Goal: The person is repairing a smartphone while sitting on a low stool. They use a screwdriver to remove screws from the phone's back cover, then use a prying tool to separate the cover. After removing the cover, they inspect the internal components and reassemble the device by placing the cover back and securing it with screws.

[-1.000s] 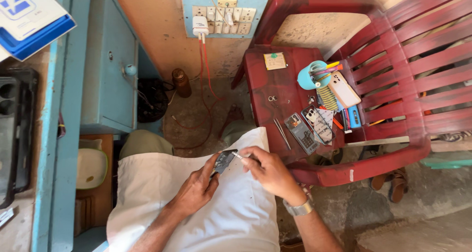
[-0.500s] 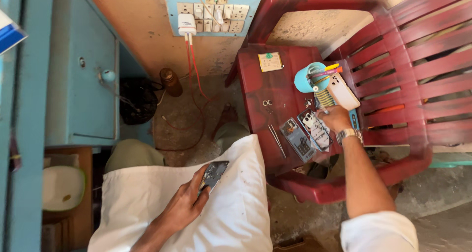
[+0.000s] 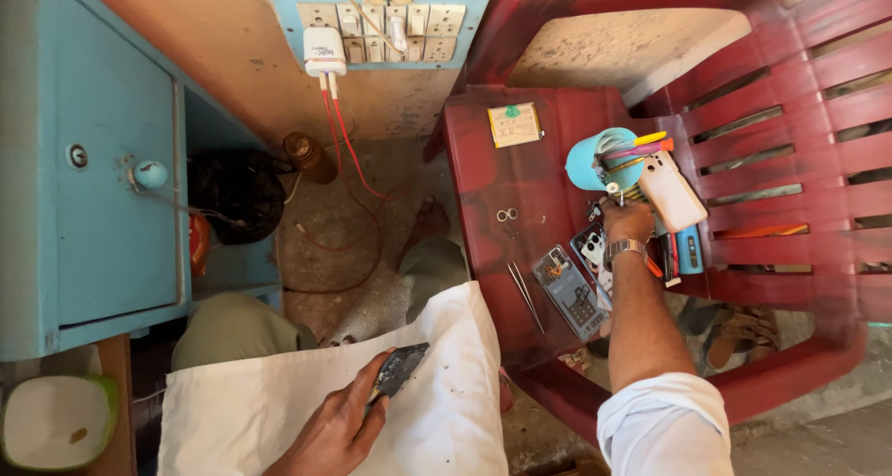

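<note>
My left hand (image 3: 342, 427) rests on the white cloth (image 3: 232, 411) over my lap and holds a small dark phone part (image 3: 400, 367) by its lower end. My right hand (image 3: 627, 221) is stretched out over the red plastic chair (image 3: 520, 179), at the light blue cup (image 3: 591, 157) full of tools; it seems to pinch a small tool there, fingers closed. An opened phone body (image 3: 569, 290) and a white phone (image 3: 671, 190) lie right beside that hand. Thin tweezers (image 3: 525, 295) lie on the seat.
A yellow battery (image 3: 515, 125) and small rings (image 3: 506, 215) lie on the chair seat. A wall switchboard with a white charger (image 3: 324, 52) and red wires is ahead. A blue cabinet (image 3: 111, 160) stands left, with a brown bottle (image 3: 307, 156) and dark bag (image 3: 237, 193) on the floor.
My right hand left the phone part on my lap and reached out to the tool cup on the chair. My left hand kept holding the part on the cloth.
</note>
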Demonstrator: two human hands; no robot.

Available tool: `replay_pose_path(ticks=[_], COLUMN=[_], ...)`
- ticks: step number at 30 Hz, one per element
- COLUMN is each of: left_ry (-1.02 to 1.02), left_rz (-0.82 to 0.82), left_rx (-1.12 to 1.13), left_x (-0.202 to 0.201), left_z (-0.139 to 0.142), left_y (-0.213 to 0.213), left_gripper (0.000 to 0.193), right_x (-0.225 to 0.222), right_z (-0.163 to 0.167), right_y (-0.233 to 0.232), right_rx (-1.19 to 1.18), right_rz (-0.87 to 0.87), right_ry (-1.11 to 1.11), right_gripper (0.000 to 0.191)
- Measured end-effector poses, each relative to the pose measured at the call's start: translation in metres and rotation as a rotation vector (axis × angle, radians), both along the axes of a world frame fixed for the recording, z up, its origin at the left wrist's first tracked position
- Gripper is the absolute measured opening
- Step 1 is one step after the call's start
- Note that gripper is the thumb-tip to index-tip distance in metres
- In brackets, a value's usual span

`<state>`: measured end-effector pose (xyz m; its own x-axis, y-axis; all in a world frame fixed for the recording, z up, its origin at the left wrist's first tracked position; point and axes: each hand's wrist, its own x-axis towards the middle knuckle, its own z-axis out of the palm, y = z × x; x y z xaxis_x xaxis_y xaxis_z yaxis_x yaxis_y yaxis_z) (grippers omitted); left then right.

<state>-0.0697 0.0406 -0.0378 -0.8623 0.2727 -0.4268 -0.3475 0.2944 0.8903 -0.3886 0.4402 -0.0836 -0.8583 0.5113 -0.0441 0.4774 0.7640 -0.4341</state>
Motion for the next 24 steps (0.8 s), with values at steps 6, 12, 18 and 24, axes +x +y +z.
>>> replay_pose_path(ticks=[6,12,18,24], left_ry=[0.078,0.034,-0.046,0.011], left_rz=[0.002,0.001,0.019,0.23], left_rx=[0.01,-0.002,0.007,0.146], left_x=[0.002,0.0,0.003,0.012], left_z=[-0.006,0.006,0.009,0.005], left_y=[0.002,0.001,-0.005,-0.003], left_gripper=[0.064,0.063,0.064,0.059], right_x=[-0.003,-0.002,0.001,0.005], right_z=[-0.003,-0.01,-0.009,0.011], right_y=[-0.008,-0.021,-0.014,-0.004], right_rx=[0.156,0.292,0.066,0.074], right_rz=[-0.035,-0.165,-0.067,-0.045], right_ry=[-0.051,-0.095,-0.056,-0.057], right_gripper=[0.034,0.041,0.04,0.05])
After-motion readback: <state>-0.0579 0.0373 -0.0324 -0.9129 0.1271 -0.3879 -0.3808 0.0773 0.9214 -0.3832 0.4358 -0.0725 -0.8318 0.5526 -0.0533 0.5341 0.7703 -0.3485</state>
